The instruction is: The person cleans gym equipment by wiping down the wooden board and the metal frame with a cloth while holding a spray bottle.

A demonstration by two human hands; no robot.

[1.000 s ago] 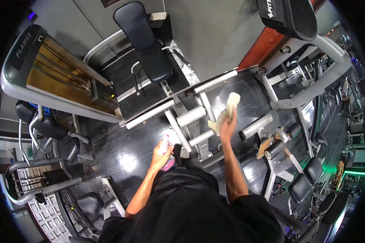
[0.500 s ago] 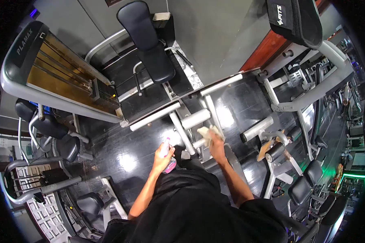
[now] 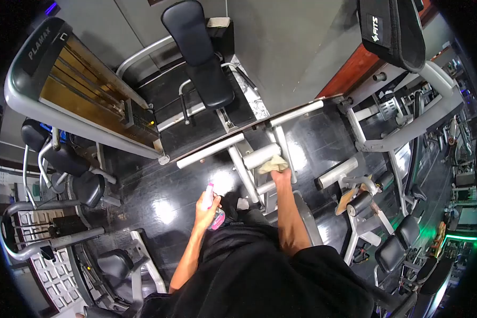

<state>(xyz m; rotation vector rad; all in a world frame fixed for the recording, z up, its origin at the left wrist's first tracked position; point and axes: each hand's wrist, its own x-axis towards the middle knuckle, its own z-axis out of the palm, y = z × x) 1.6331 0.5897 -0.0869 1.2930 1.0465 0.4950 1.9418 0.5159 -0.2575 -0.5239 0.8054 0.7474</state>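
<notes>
My left hand (image 3: 207,211) is wrapped round a spray bottle (image 3: 210,196) with a pink and white trigger head and a clear lower part with a pink label. In my right hand (image 3: 281,176) is a pale yellowish cloth (image 3: 272,165), bunched under the fingers. The cloth lies against a thick silver-grey tube (image 3: 261,156) of the machine frame in front of me. Thinner silver bars (image 3: 243,175) run on both sides of that tube. Part of the right fingers is hidden by the cloth.
A black padded seat (image 3: 211,85) stands beyond the frame, beside a weight stack machine (image 3: 85,100) at the left. To the right are a silver bar (image 3: 338,173) and padded benches (image 3: 397,245). Dark, shiny floor (image 3: 164,196) lies around the machines.
My right hand has moved slightly up with the cloth, from over the lower bars onto the thick tube. The left hand still holds the spray bottle, and the view has shifted a little.
</notes>
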